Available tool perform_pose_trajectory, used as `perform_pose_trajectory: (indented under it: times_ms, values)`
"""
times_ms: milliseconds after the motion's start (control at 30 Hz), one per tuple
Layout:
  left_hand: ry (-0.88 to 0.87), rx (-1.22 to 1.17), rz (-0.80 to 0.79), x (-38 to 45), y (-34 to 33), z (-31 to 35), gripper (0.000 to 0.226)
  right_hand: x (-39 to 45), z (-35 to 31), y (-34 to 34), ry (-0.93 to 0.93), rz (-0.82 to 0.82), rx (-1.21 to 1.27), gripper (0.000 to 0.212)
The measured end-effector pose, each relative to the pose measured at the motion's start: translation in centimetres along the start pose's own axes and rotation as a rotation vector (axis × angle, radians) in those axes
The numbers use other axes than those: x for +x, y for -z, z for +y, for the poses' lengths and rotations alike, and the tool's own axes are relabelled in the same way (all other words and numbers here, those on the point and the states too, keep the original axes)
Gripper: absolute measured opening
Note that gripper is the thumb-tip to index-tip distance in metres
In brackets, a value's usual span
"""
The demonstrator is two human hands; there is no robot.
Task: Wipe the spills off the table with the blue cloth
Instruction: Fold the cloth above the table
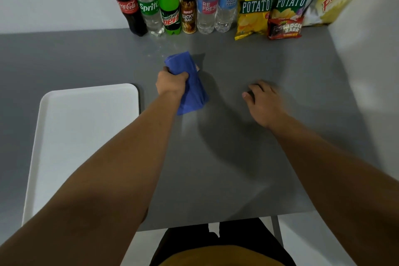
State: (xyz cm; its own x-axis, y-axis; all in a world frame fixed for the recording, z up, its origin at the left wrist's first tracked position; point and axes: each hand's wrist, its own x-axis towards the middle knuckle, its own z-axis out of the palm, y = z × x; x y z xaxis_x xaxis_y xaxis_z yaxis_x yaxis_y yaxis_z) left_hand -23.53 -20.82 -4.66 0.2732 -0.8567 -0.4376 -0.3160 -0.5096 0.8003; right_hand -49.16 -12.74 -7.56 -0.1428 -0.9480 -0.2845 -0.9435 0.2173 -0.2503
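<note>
My left hand (171, 82) grips a folded blue cloth (190, 84) near the middle of the grey table (259, 157); the cloth hangs down from my fist toward the tabletop. Small clear droplets of spill (160, 49) glisten on the table just beyond the cloth, in front of the bottles. My right hand (262, 101) hovers low over the table to the right of the cloth, blurred, fingers loosely curled and holding nothing.
A white tray (86, 136) lies on the left of the table. Along the back wall stand several bottles (170, 2) and several snack bags (291, 6). The table's near edge is by my legs; a wall is on the right.
</note>
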Motion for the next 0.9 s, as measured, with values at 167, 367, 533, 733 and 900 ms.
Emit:
perform_pose_trajectory:
  times_ms: [167, 367, 533, 733, 900]
  values:
    - [0.052, -0.135, -0.107, -1.9, 0.0, 0.9, 0.024, -1.3, -1.8, 0.4, 0.054, 0.033, 0.026, 0.048]
    - [0.196, -0.464, -0.253, -5.3, -0.2, 2.7, 0.035, -3.1, -6.0, 1.5, -0.035, -0.036, 0.506, 0.053]
    - [0.280, -0.648, -0.483, -7.6, -0.1, 2.9, 0.016, -4.0, -7.8, 1.6, -0.112, -0.040, 0.904, 0.060]
    - [0.301, -0.734, -0.626, -9.6, 1.5, 1.4, 0.018, -5.4, -6.7, 0.9, -0.322, -0.211, 1.571, 0.068]
    - [0.316, -0.718, -0.602, -11.5, 3.0, -0.2, 0.023, -7.9, -5.6, 1.1, -0.292, -0.205, 1.554, 0.040]
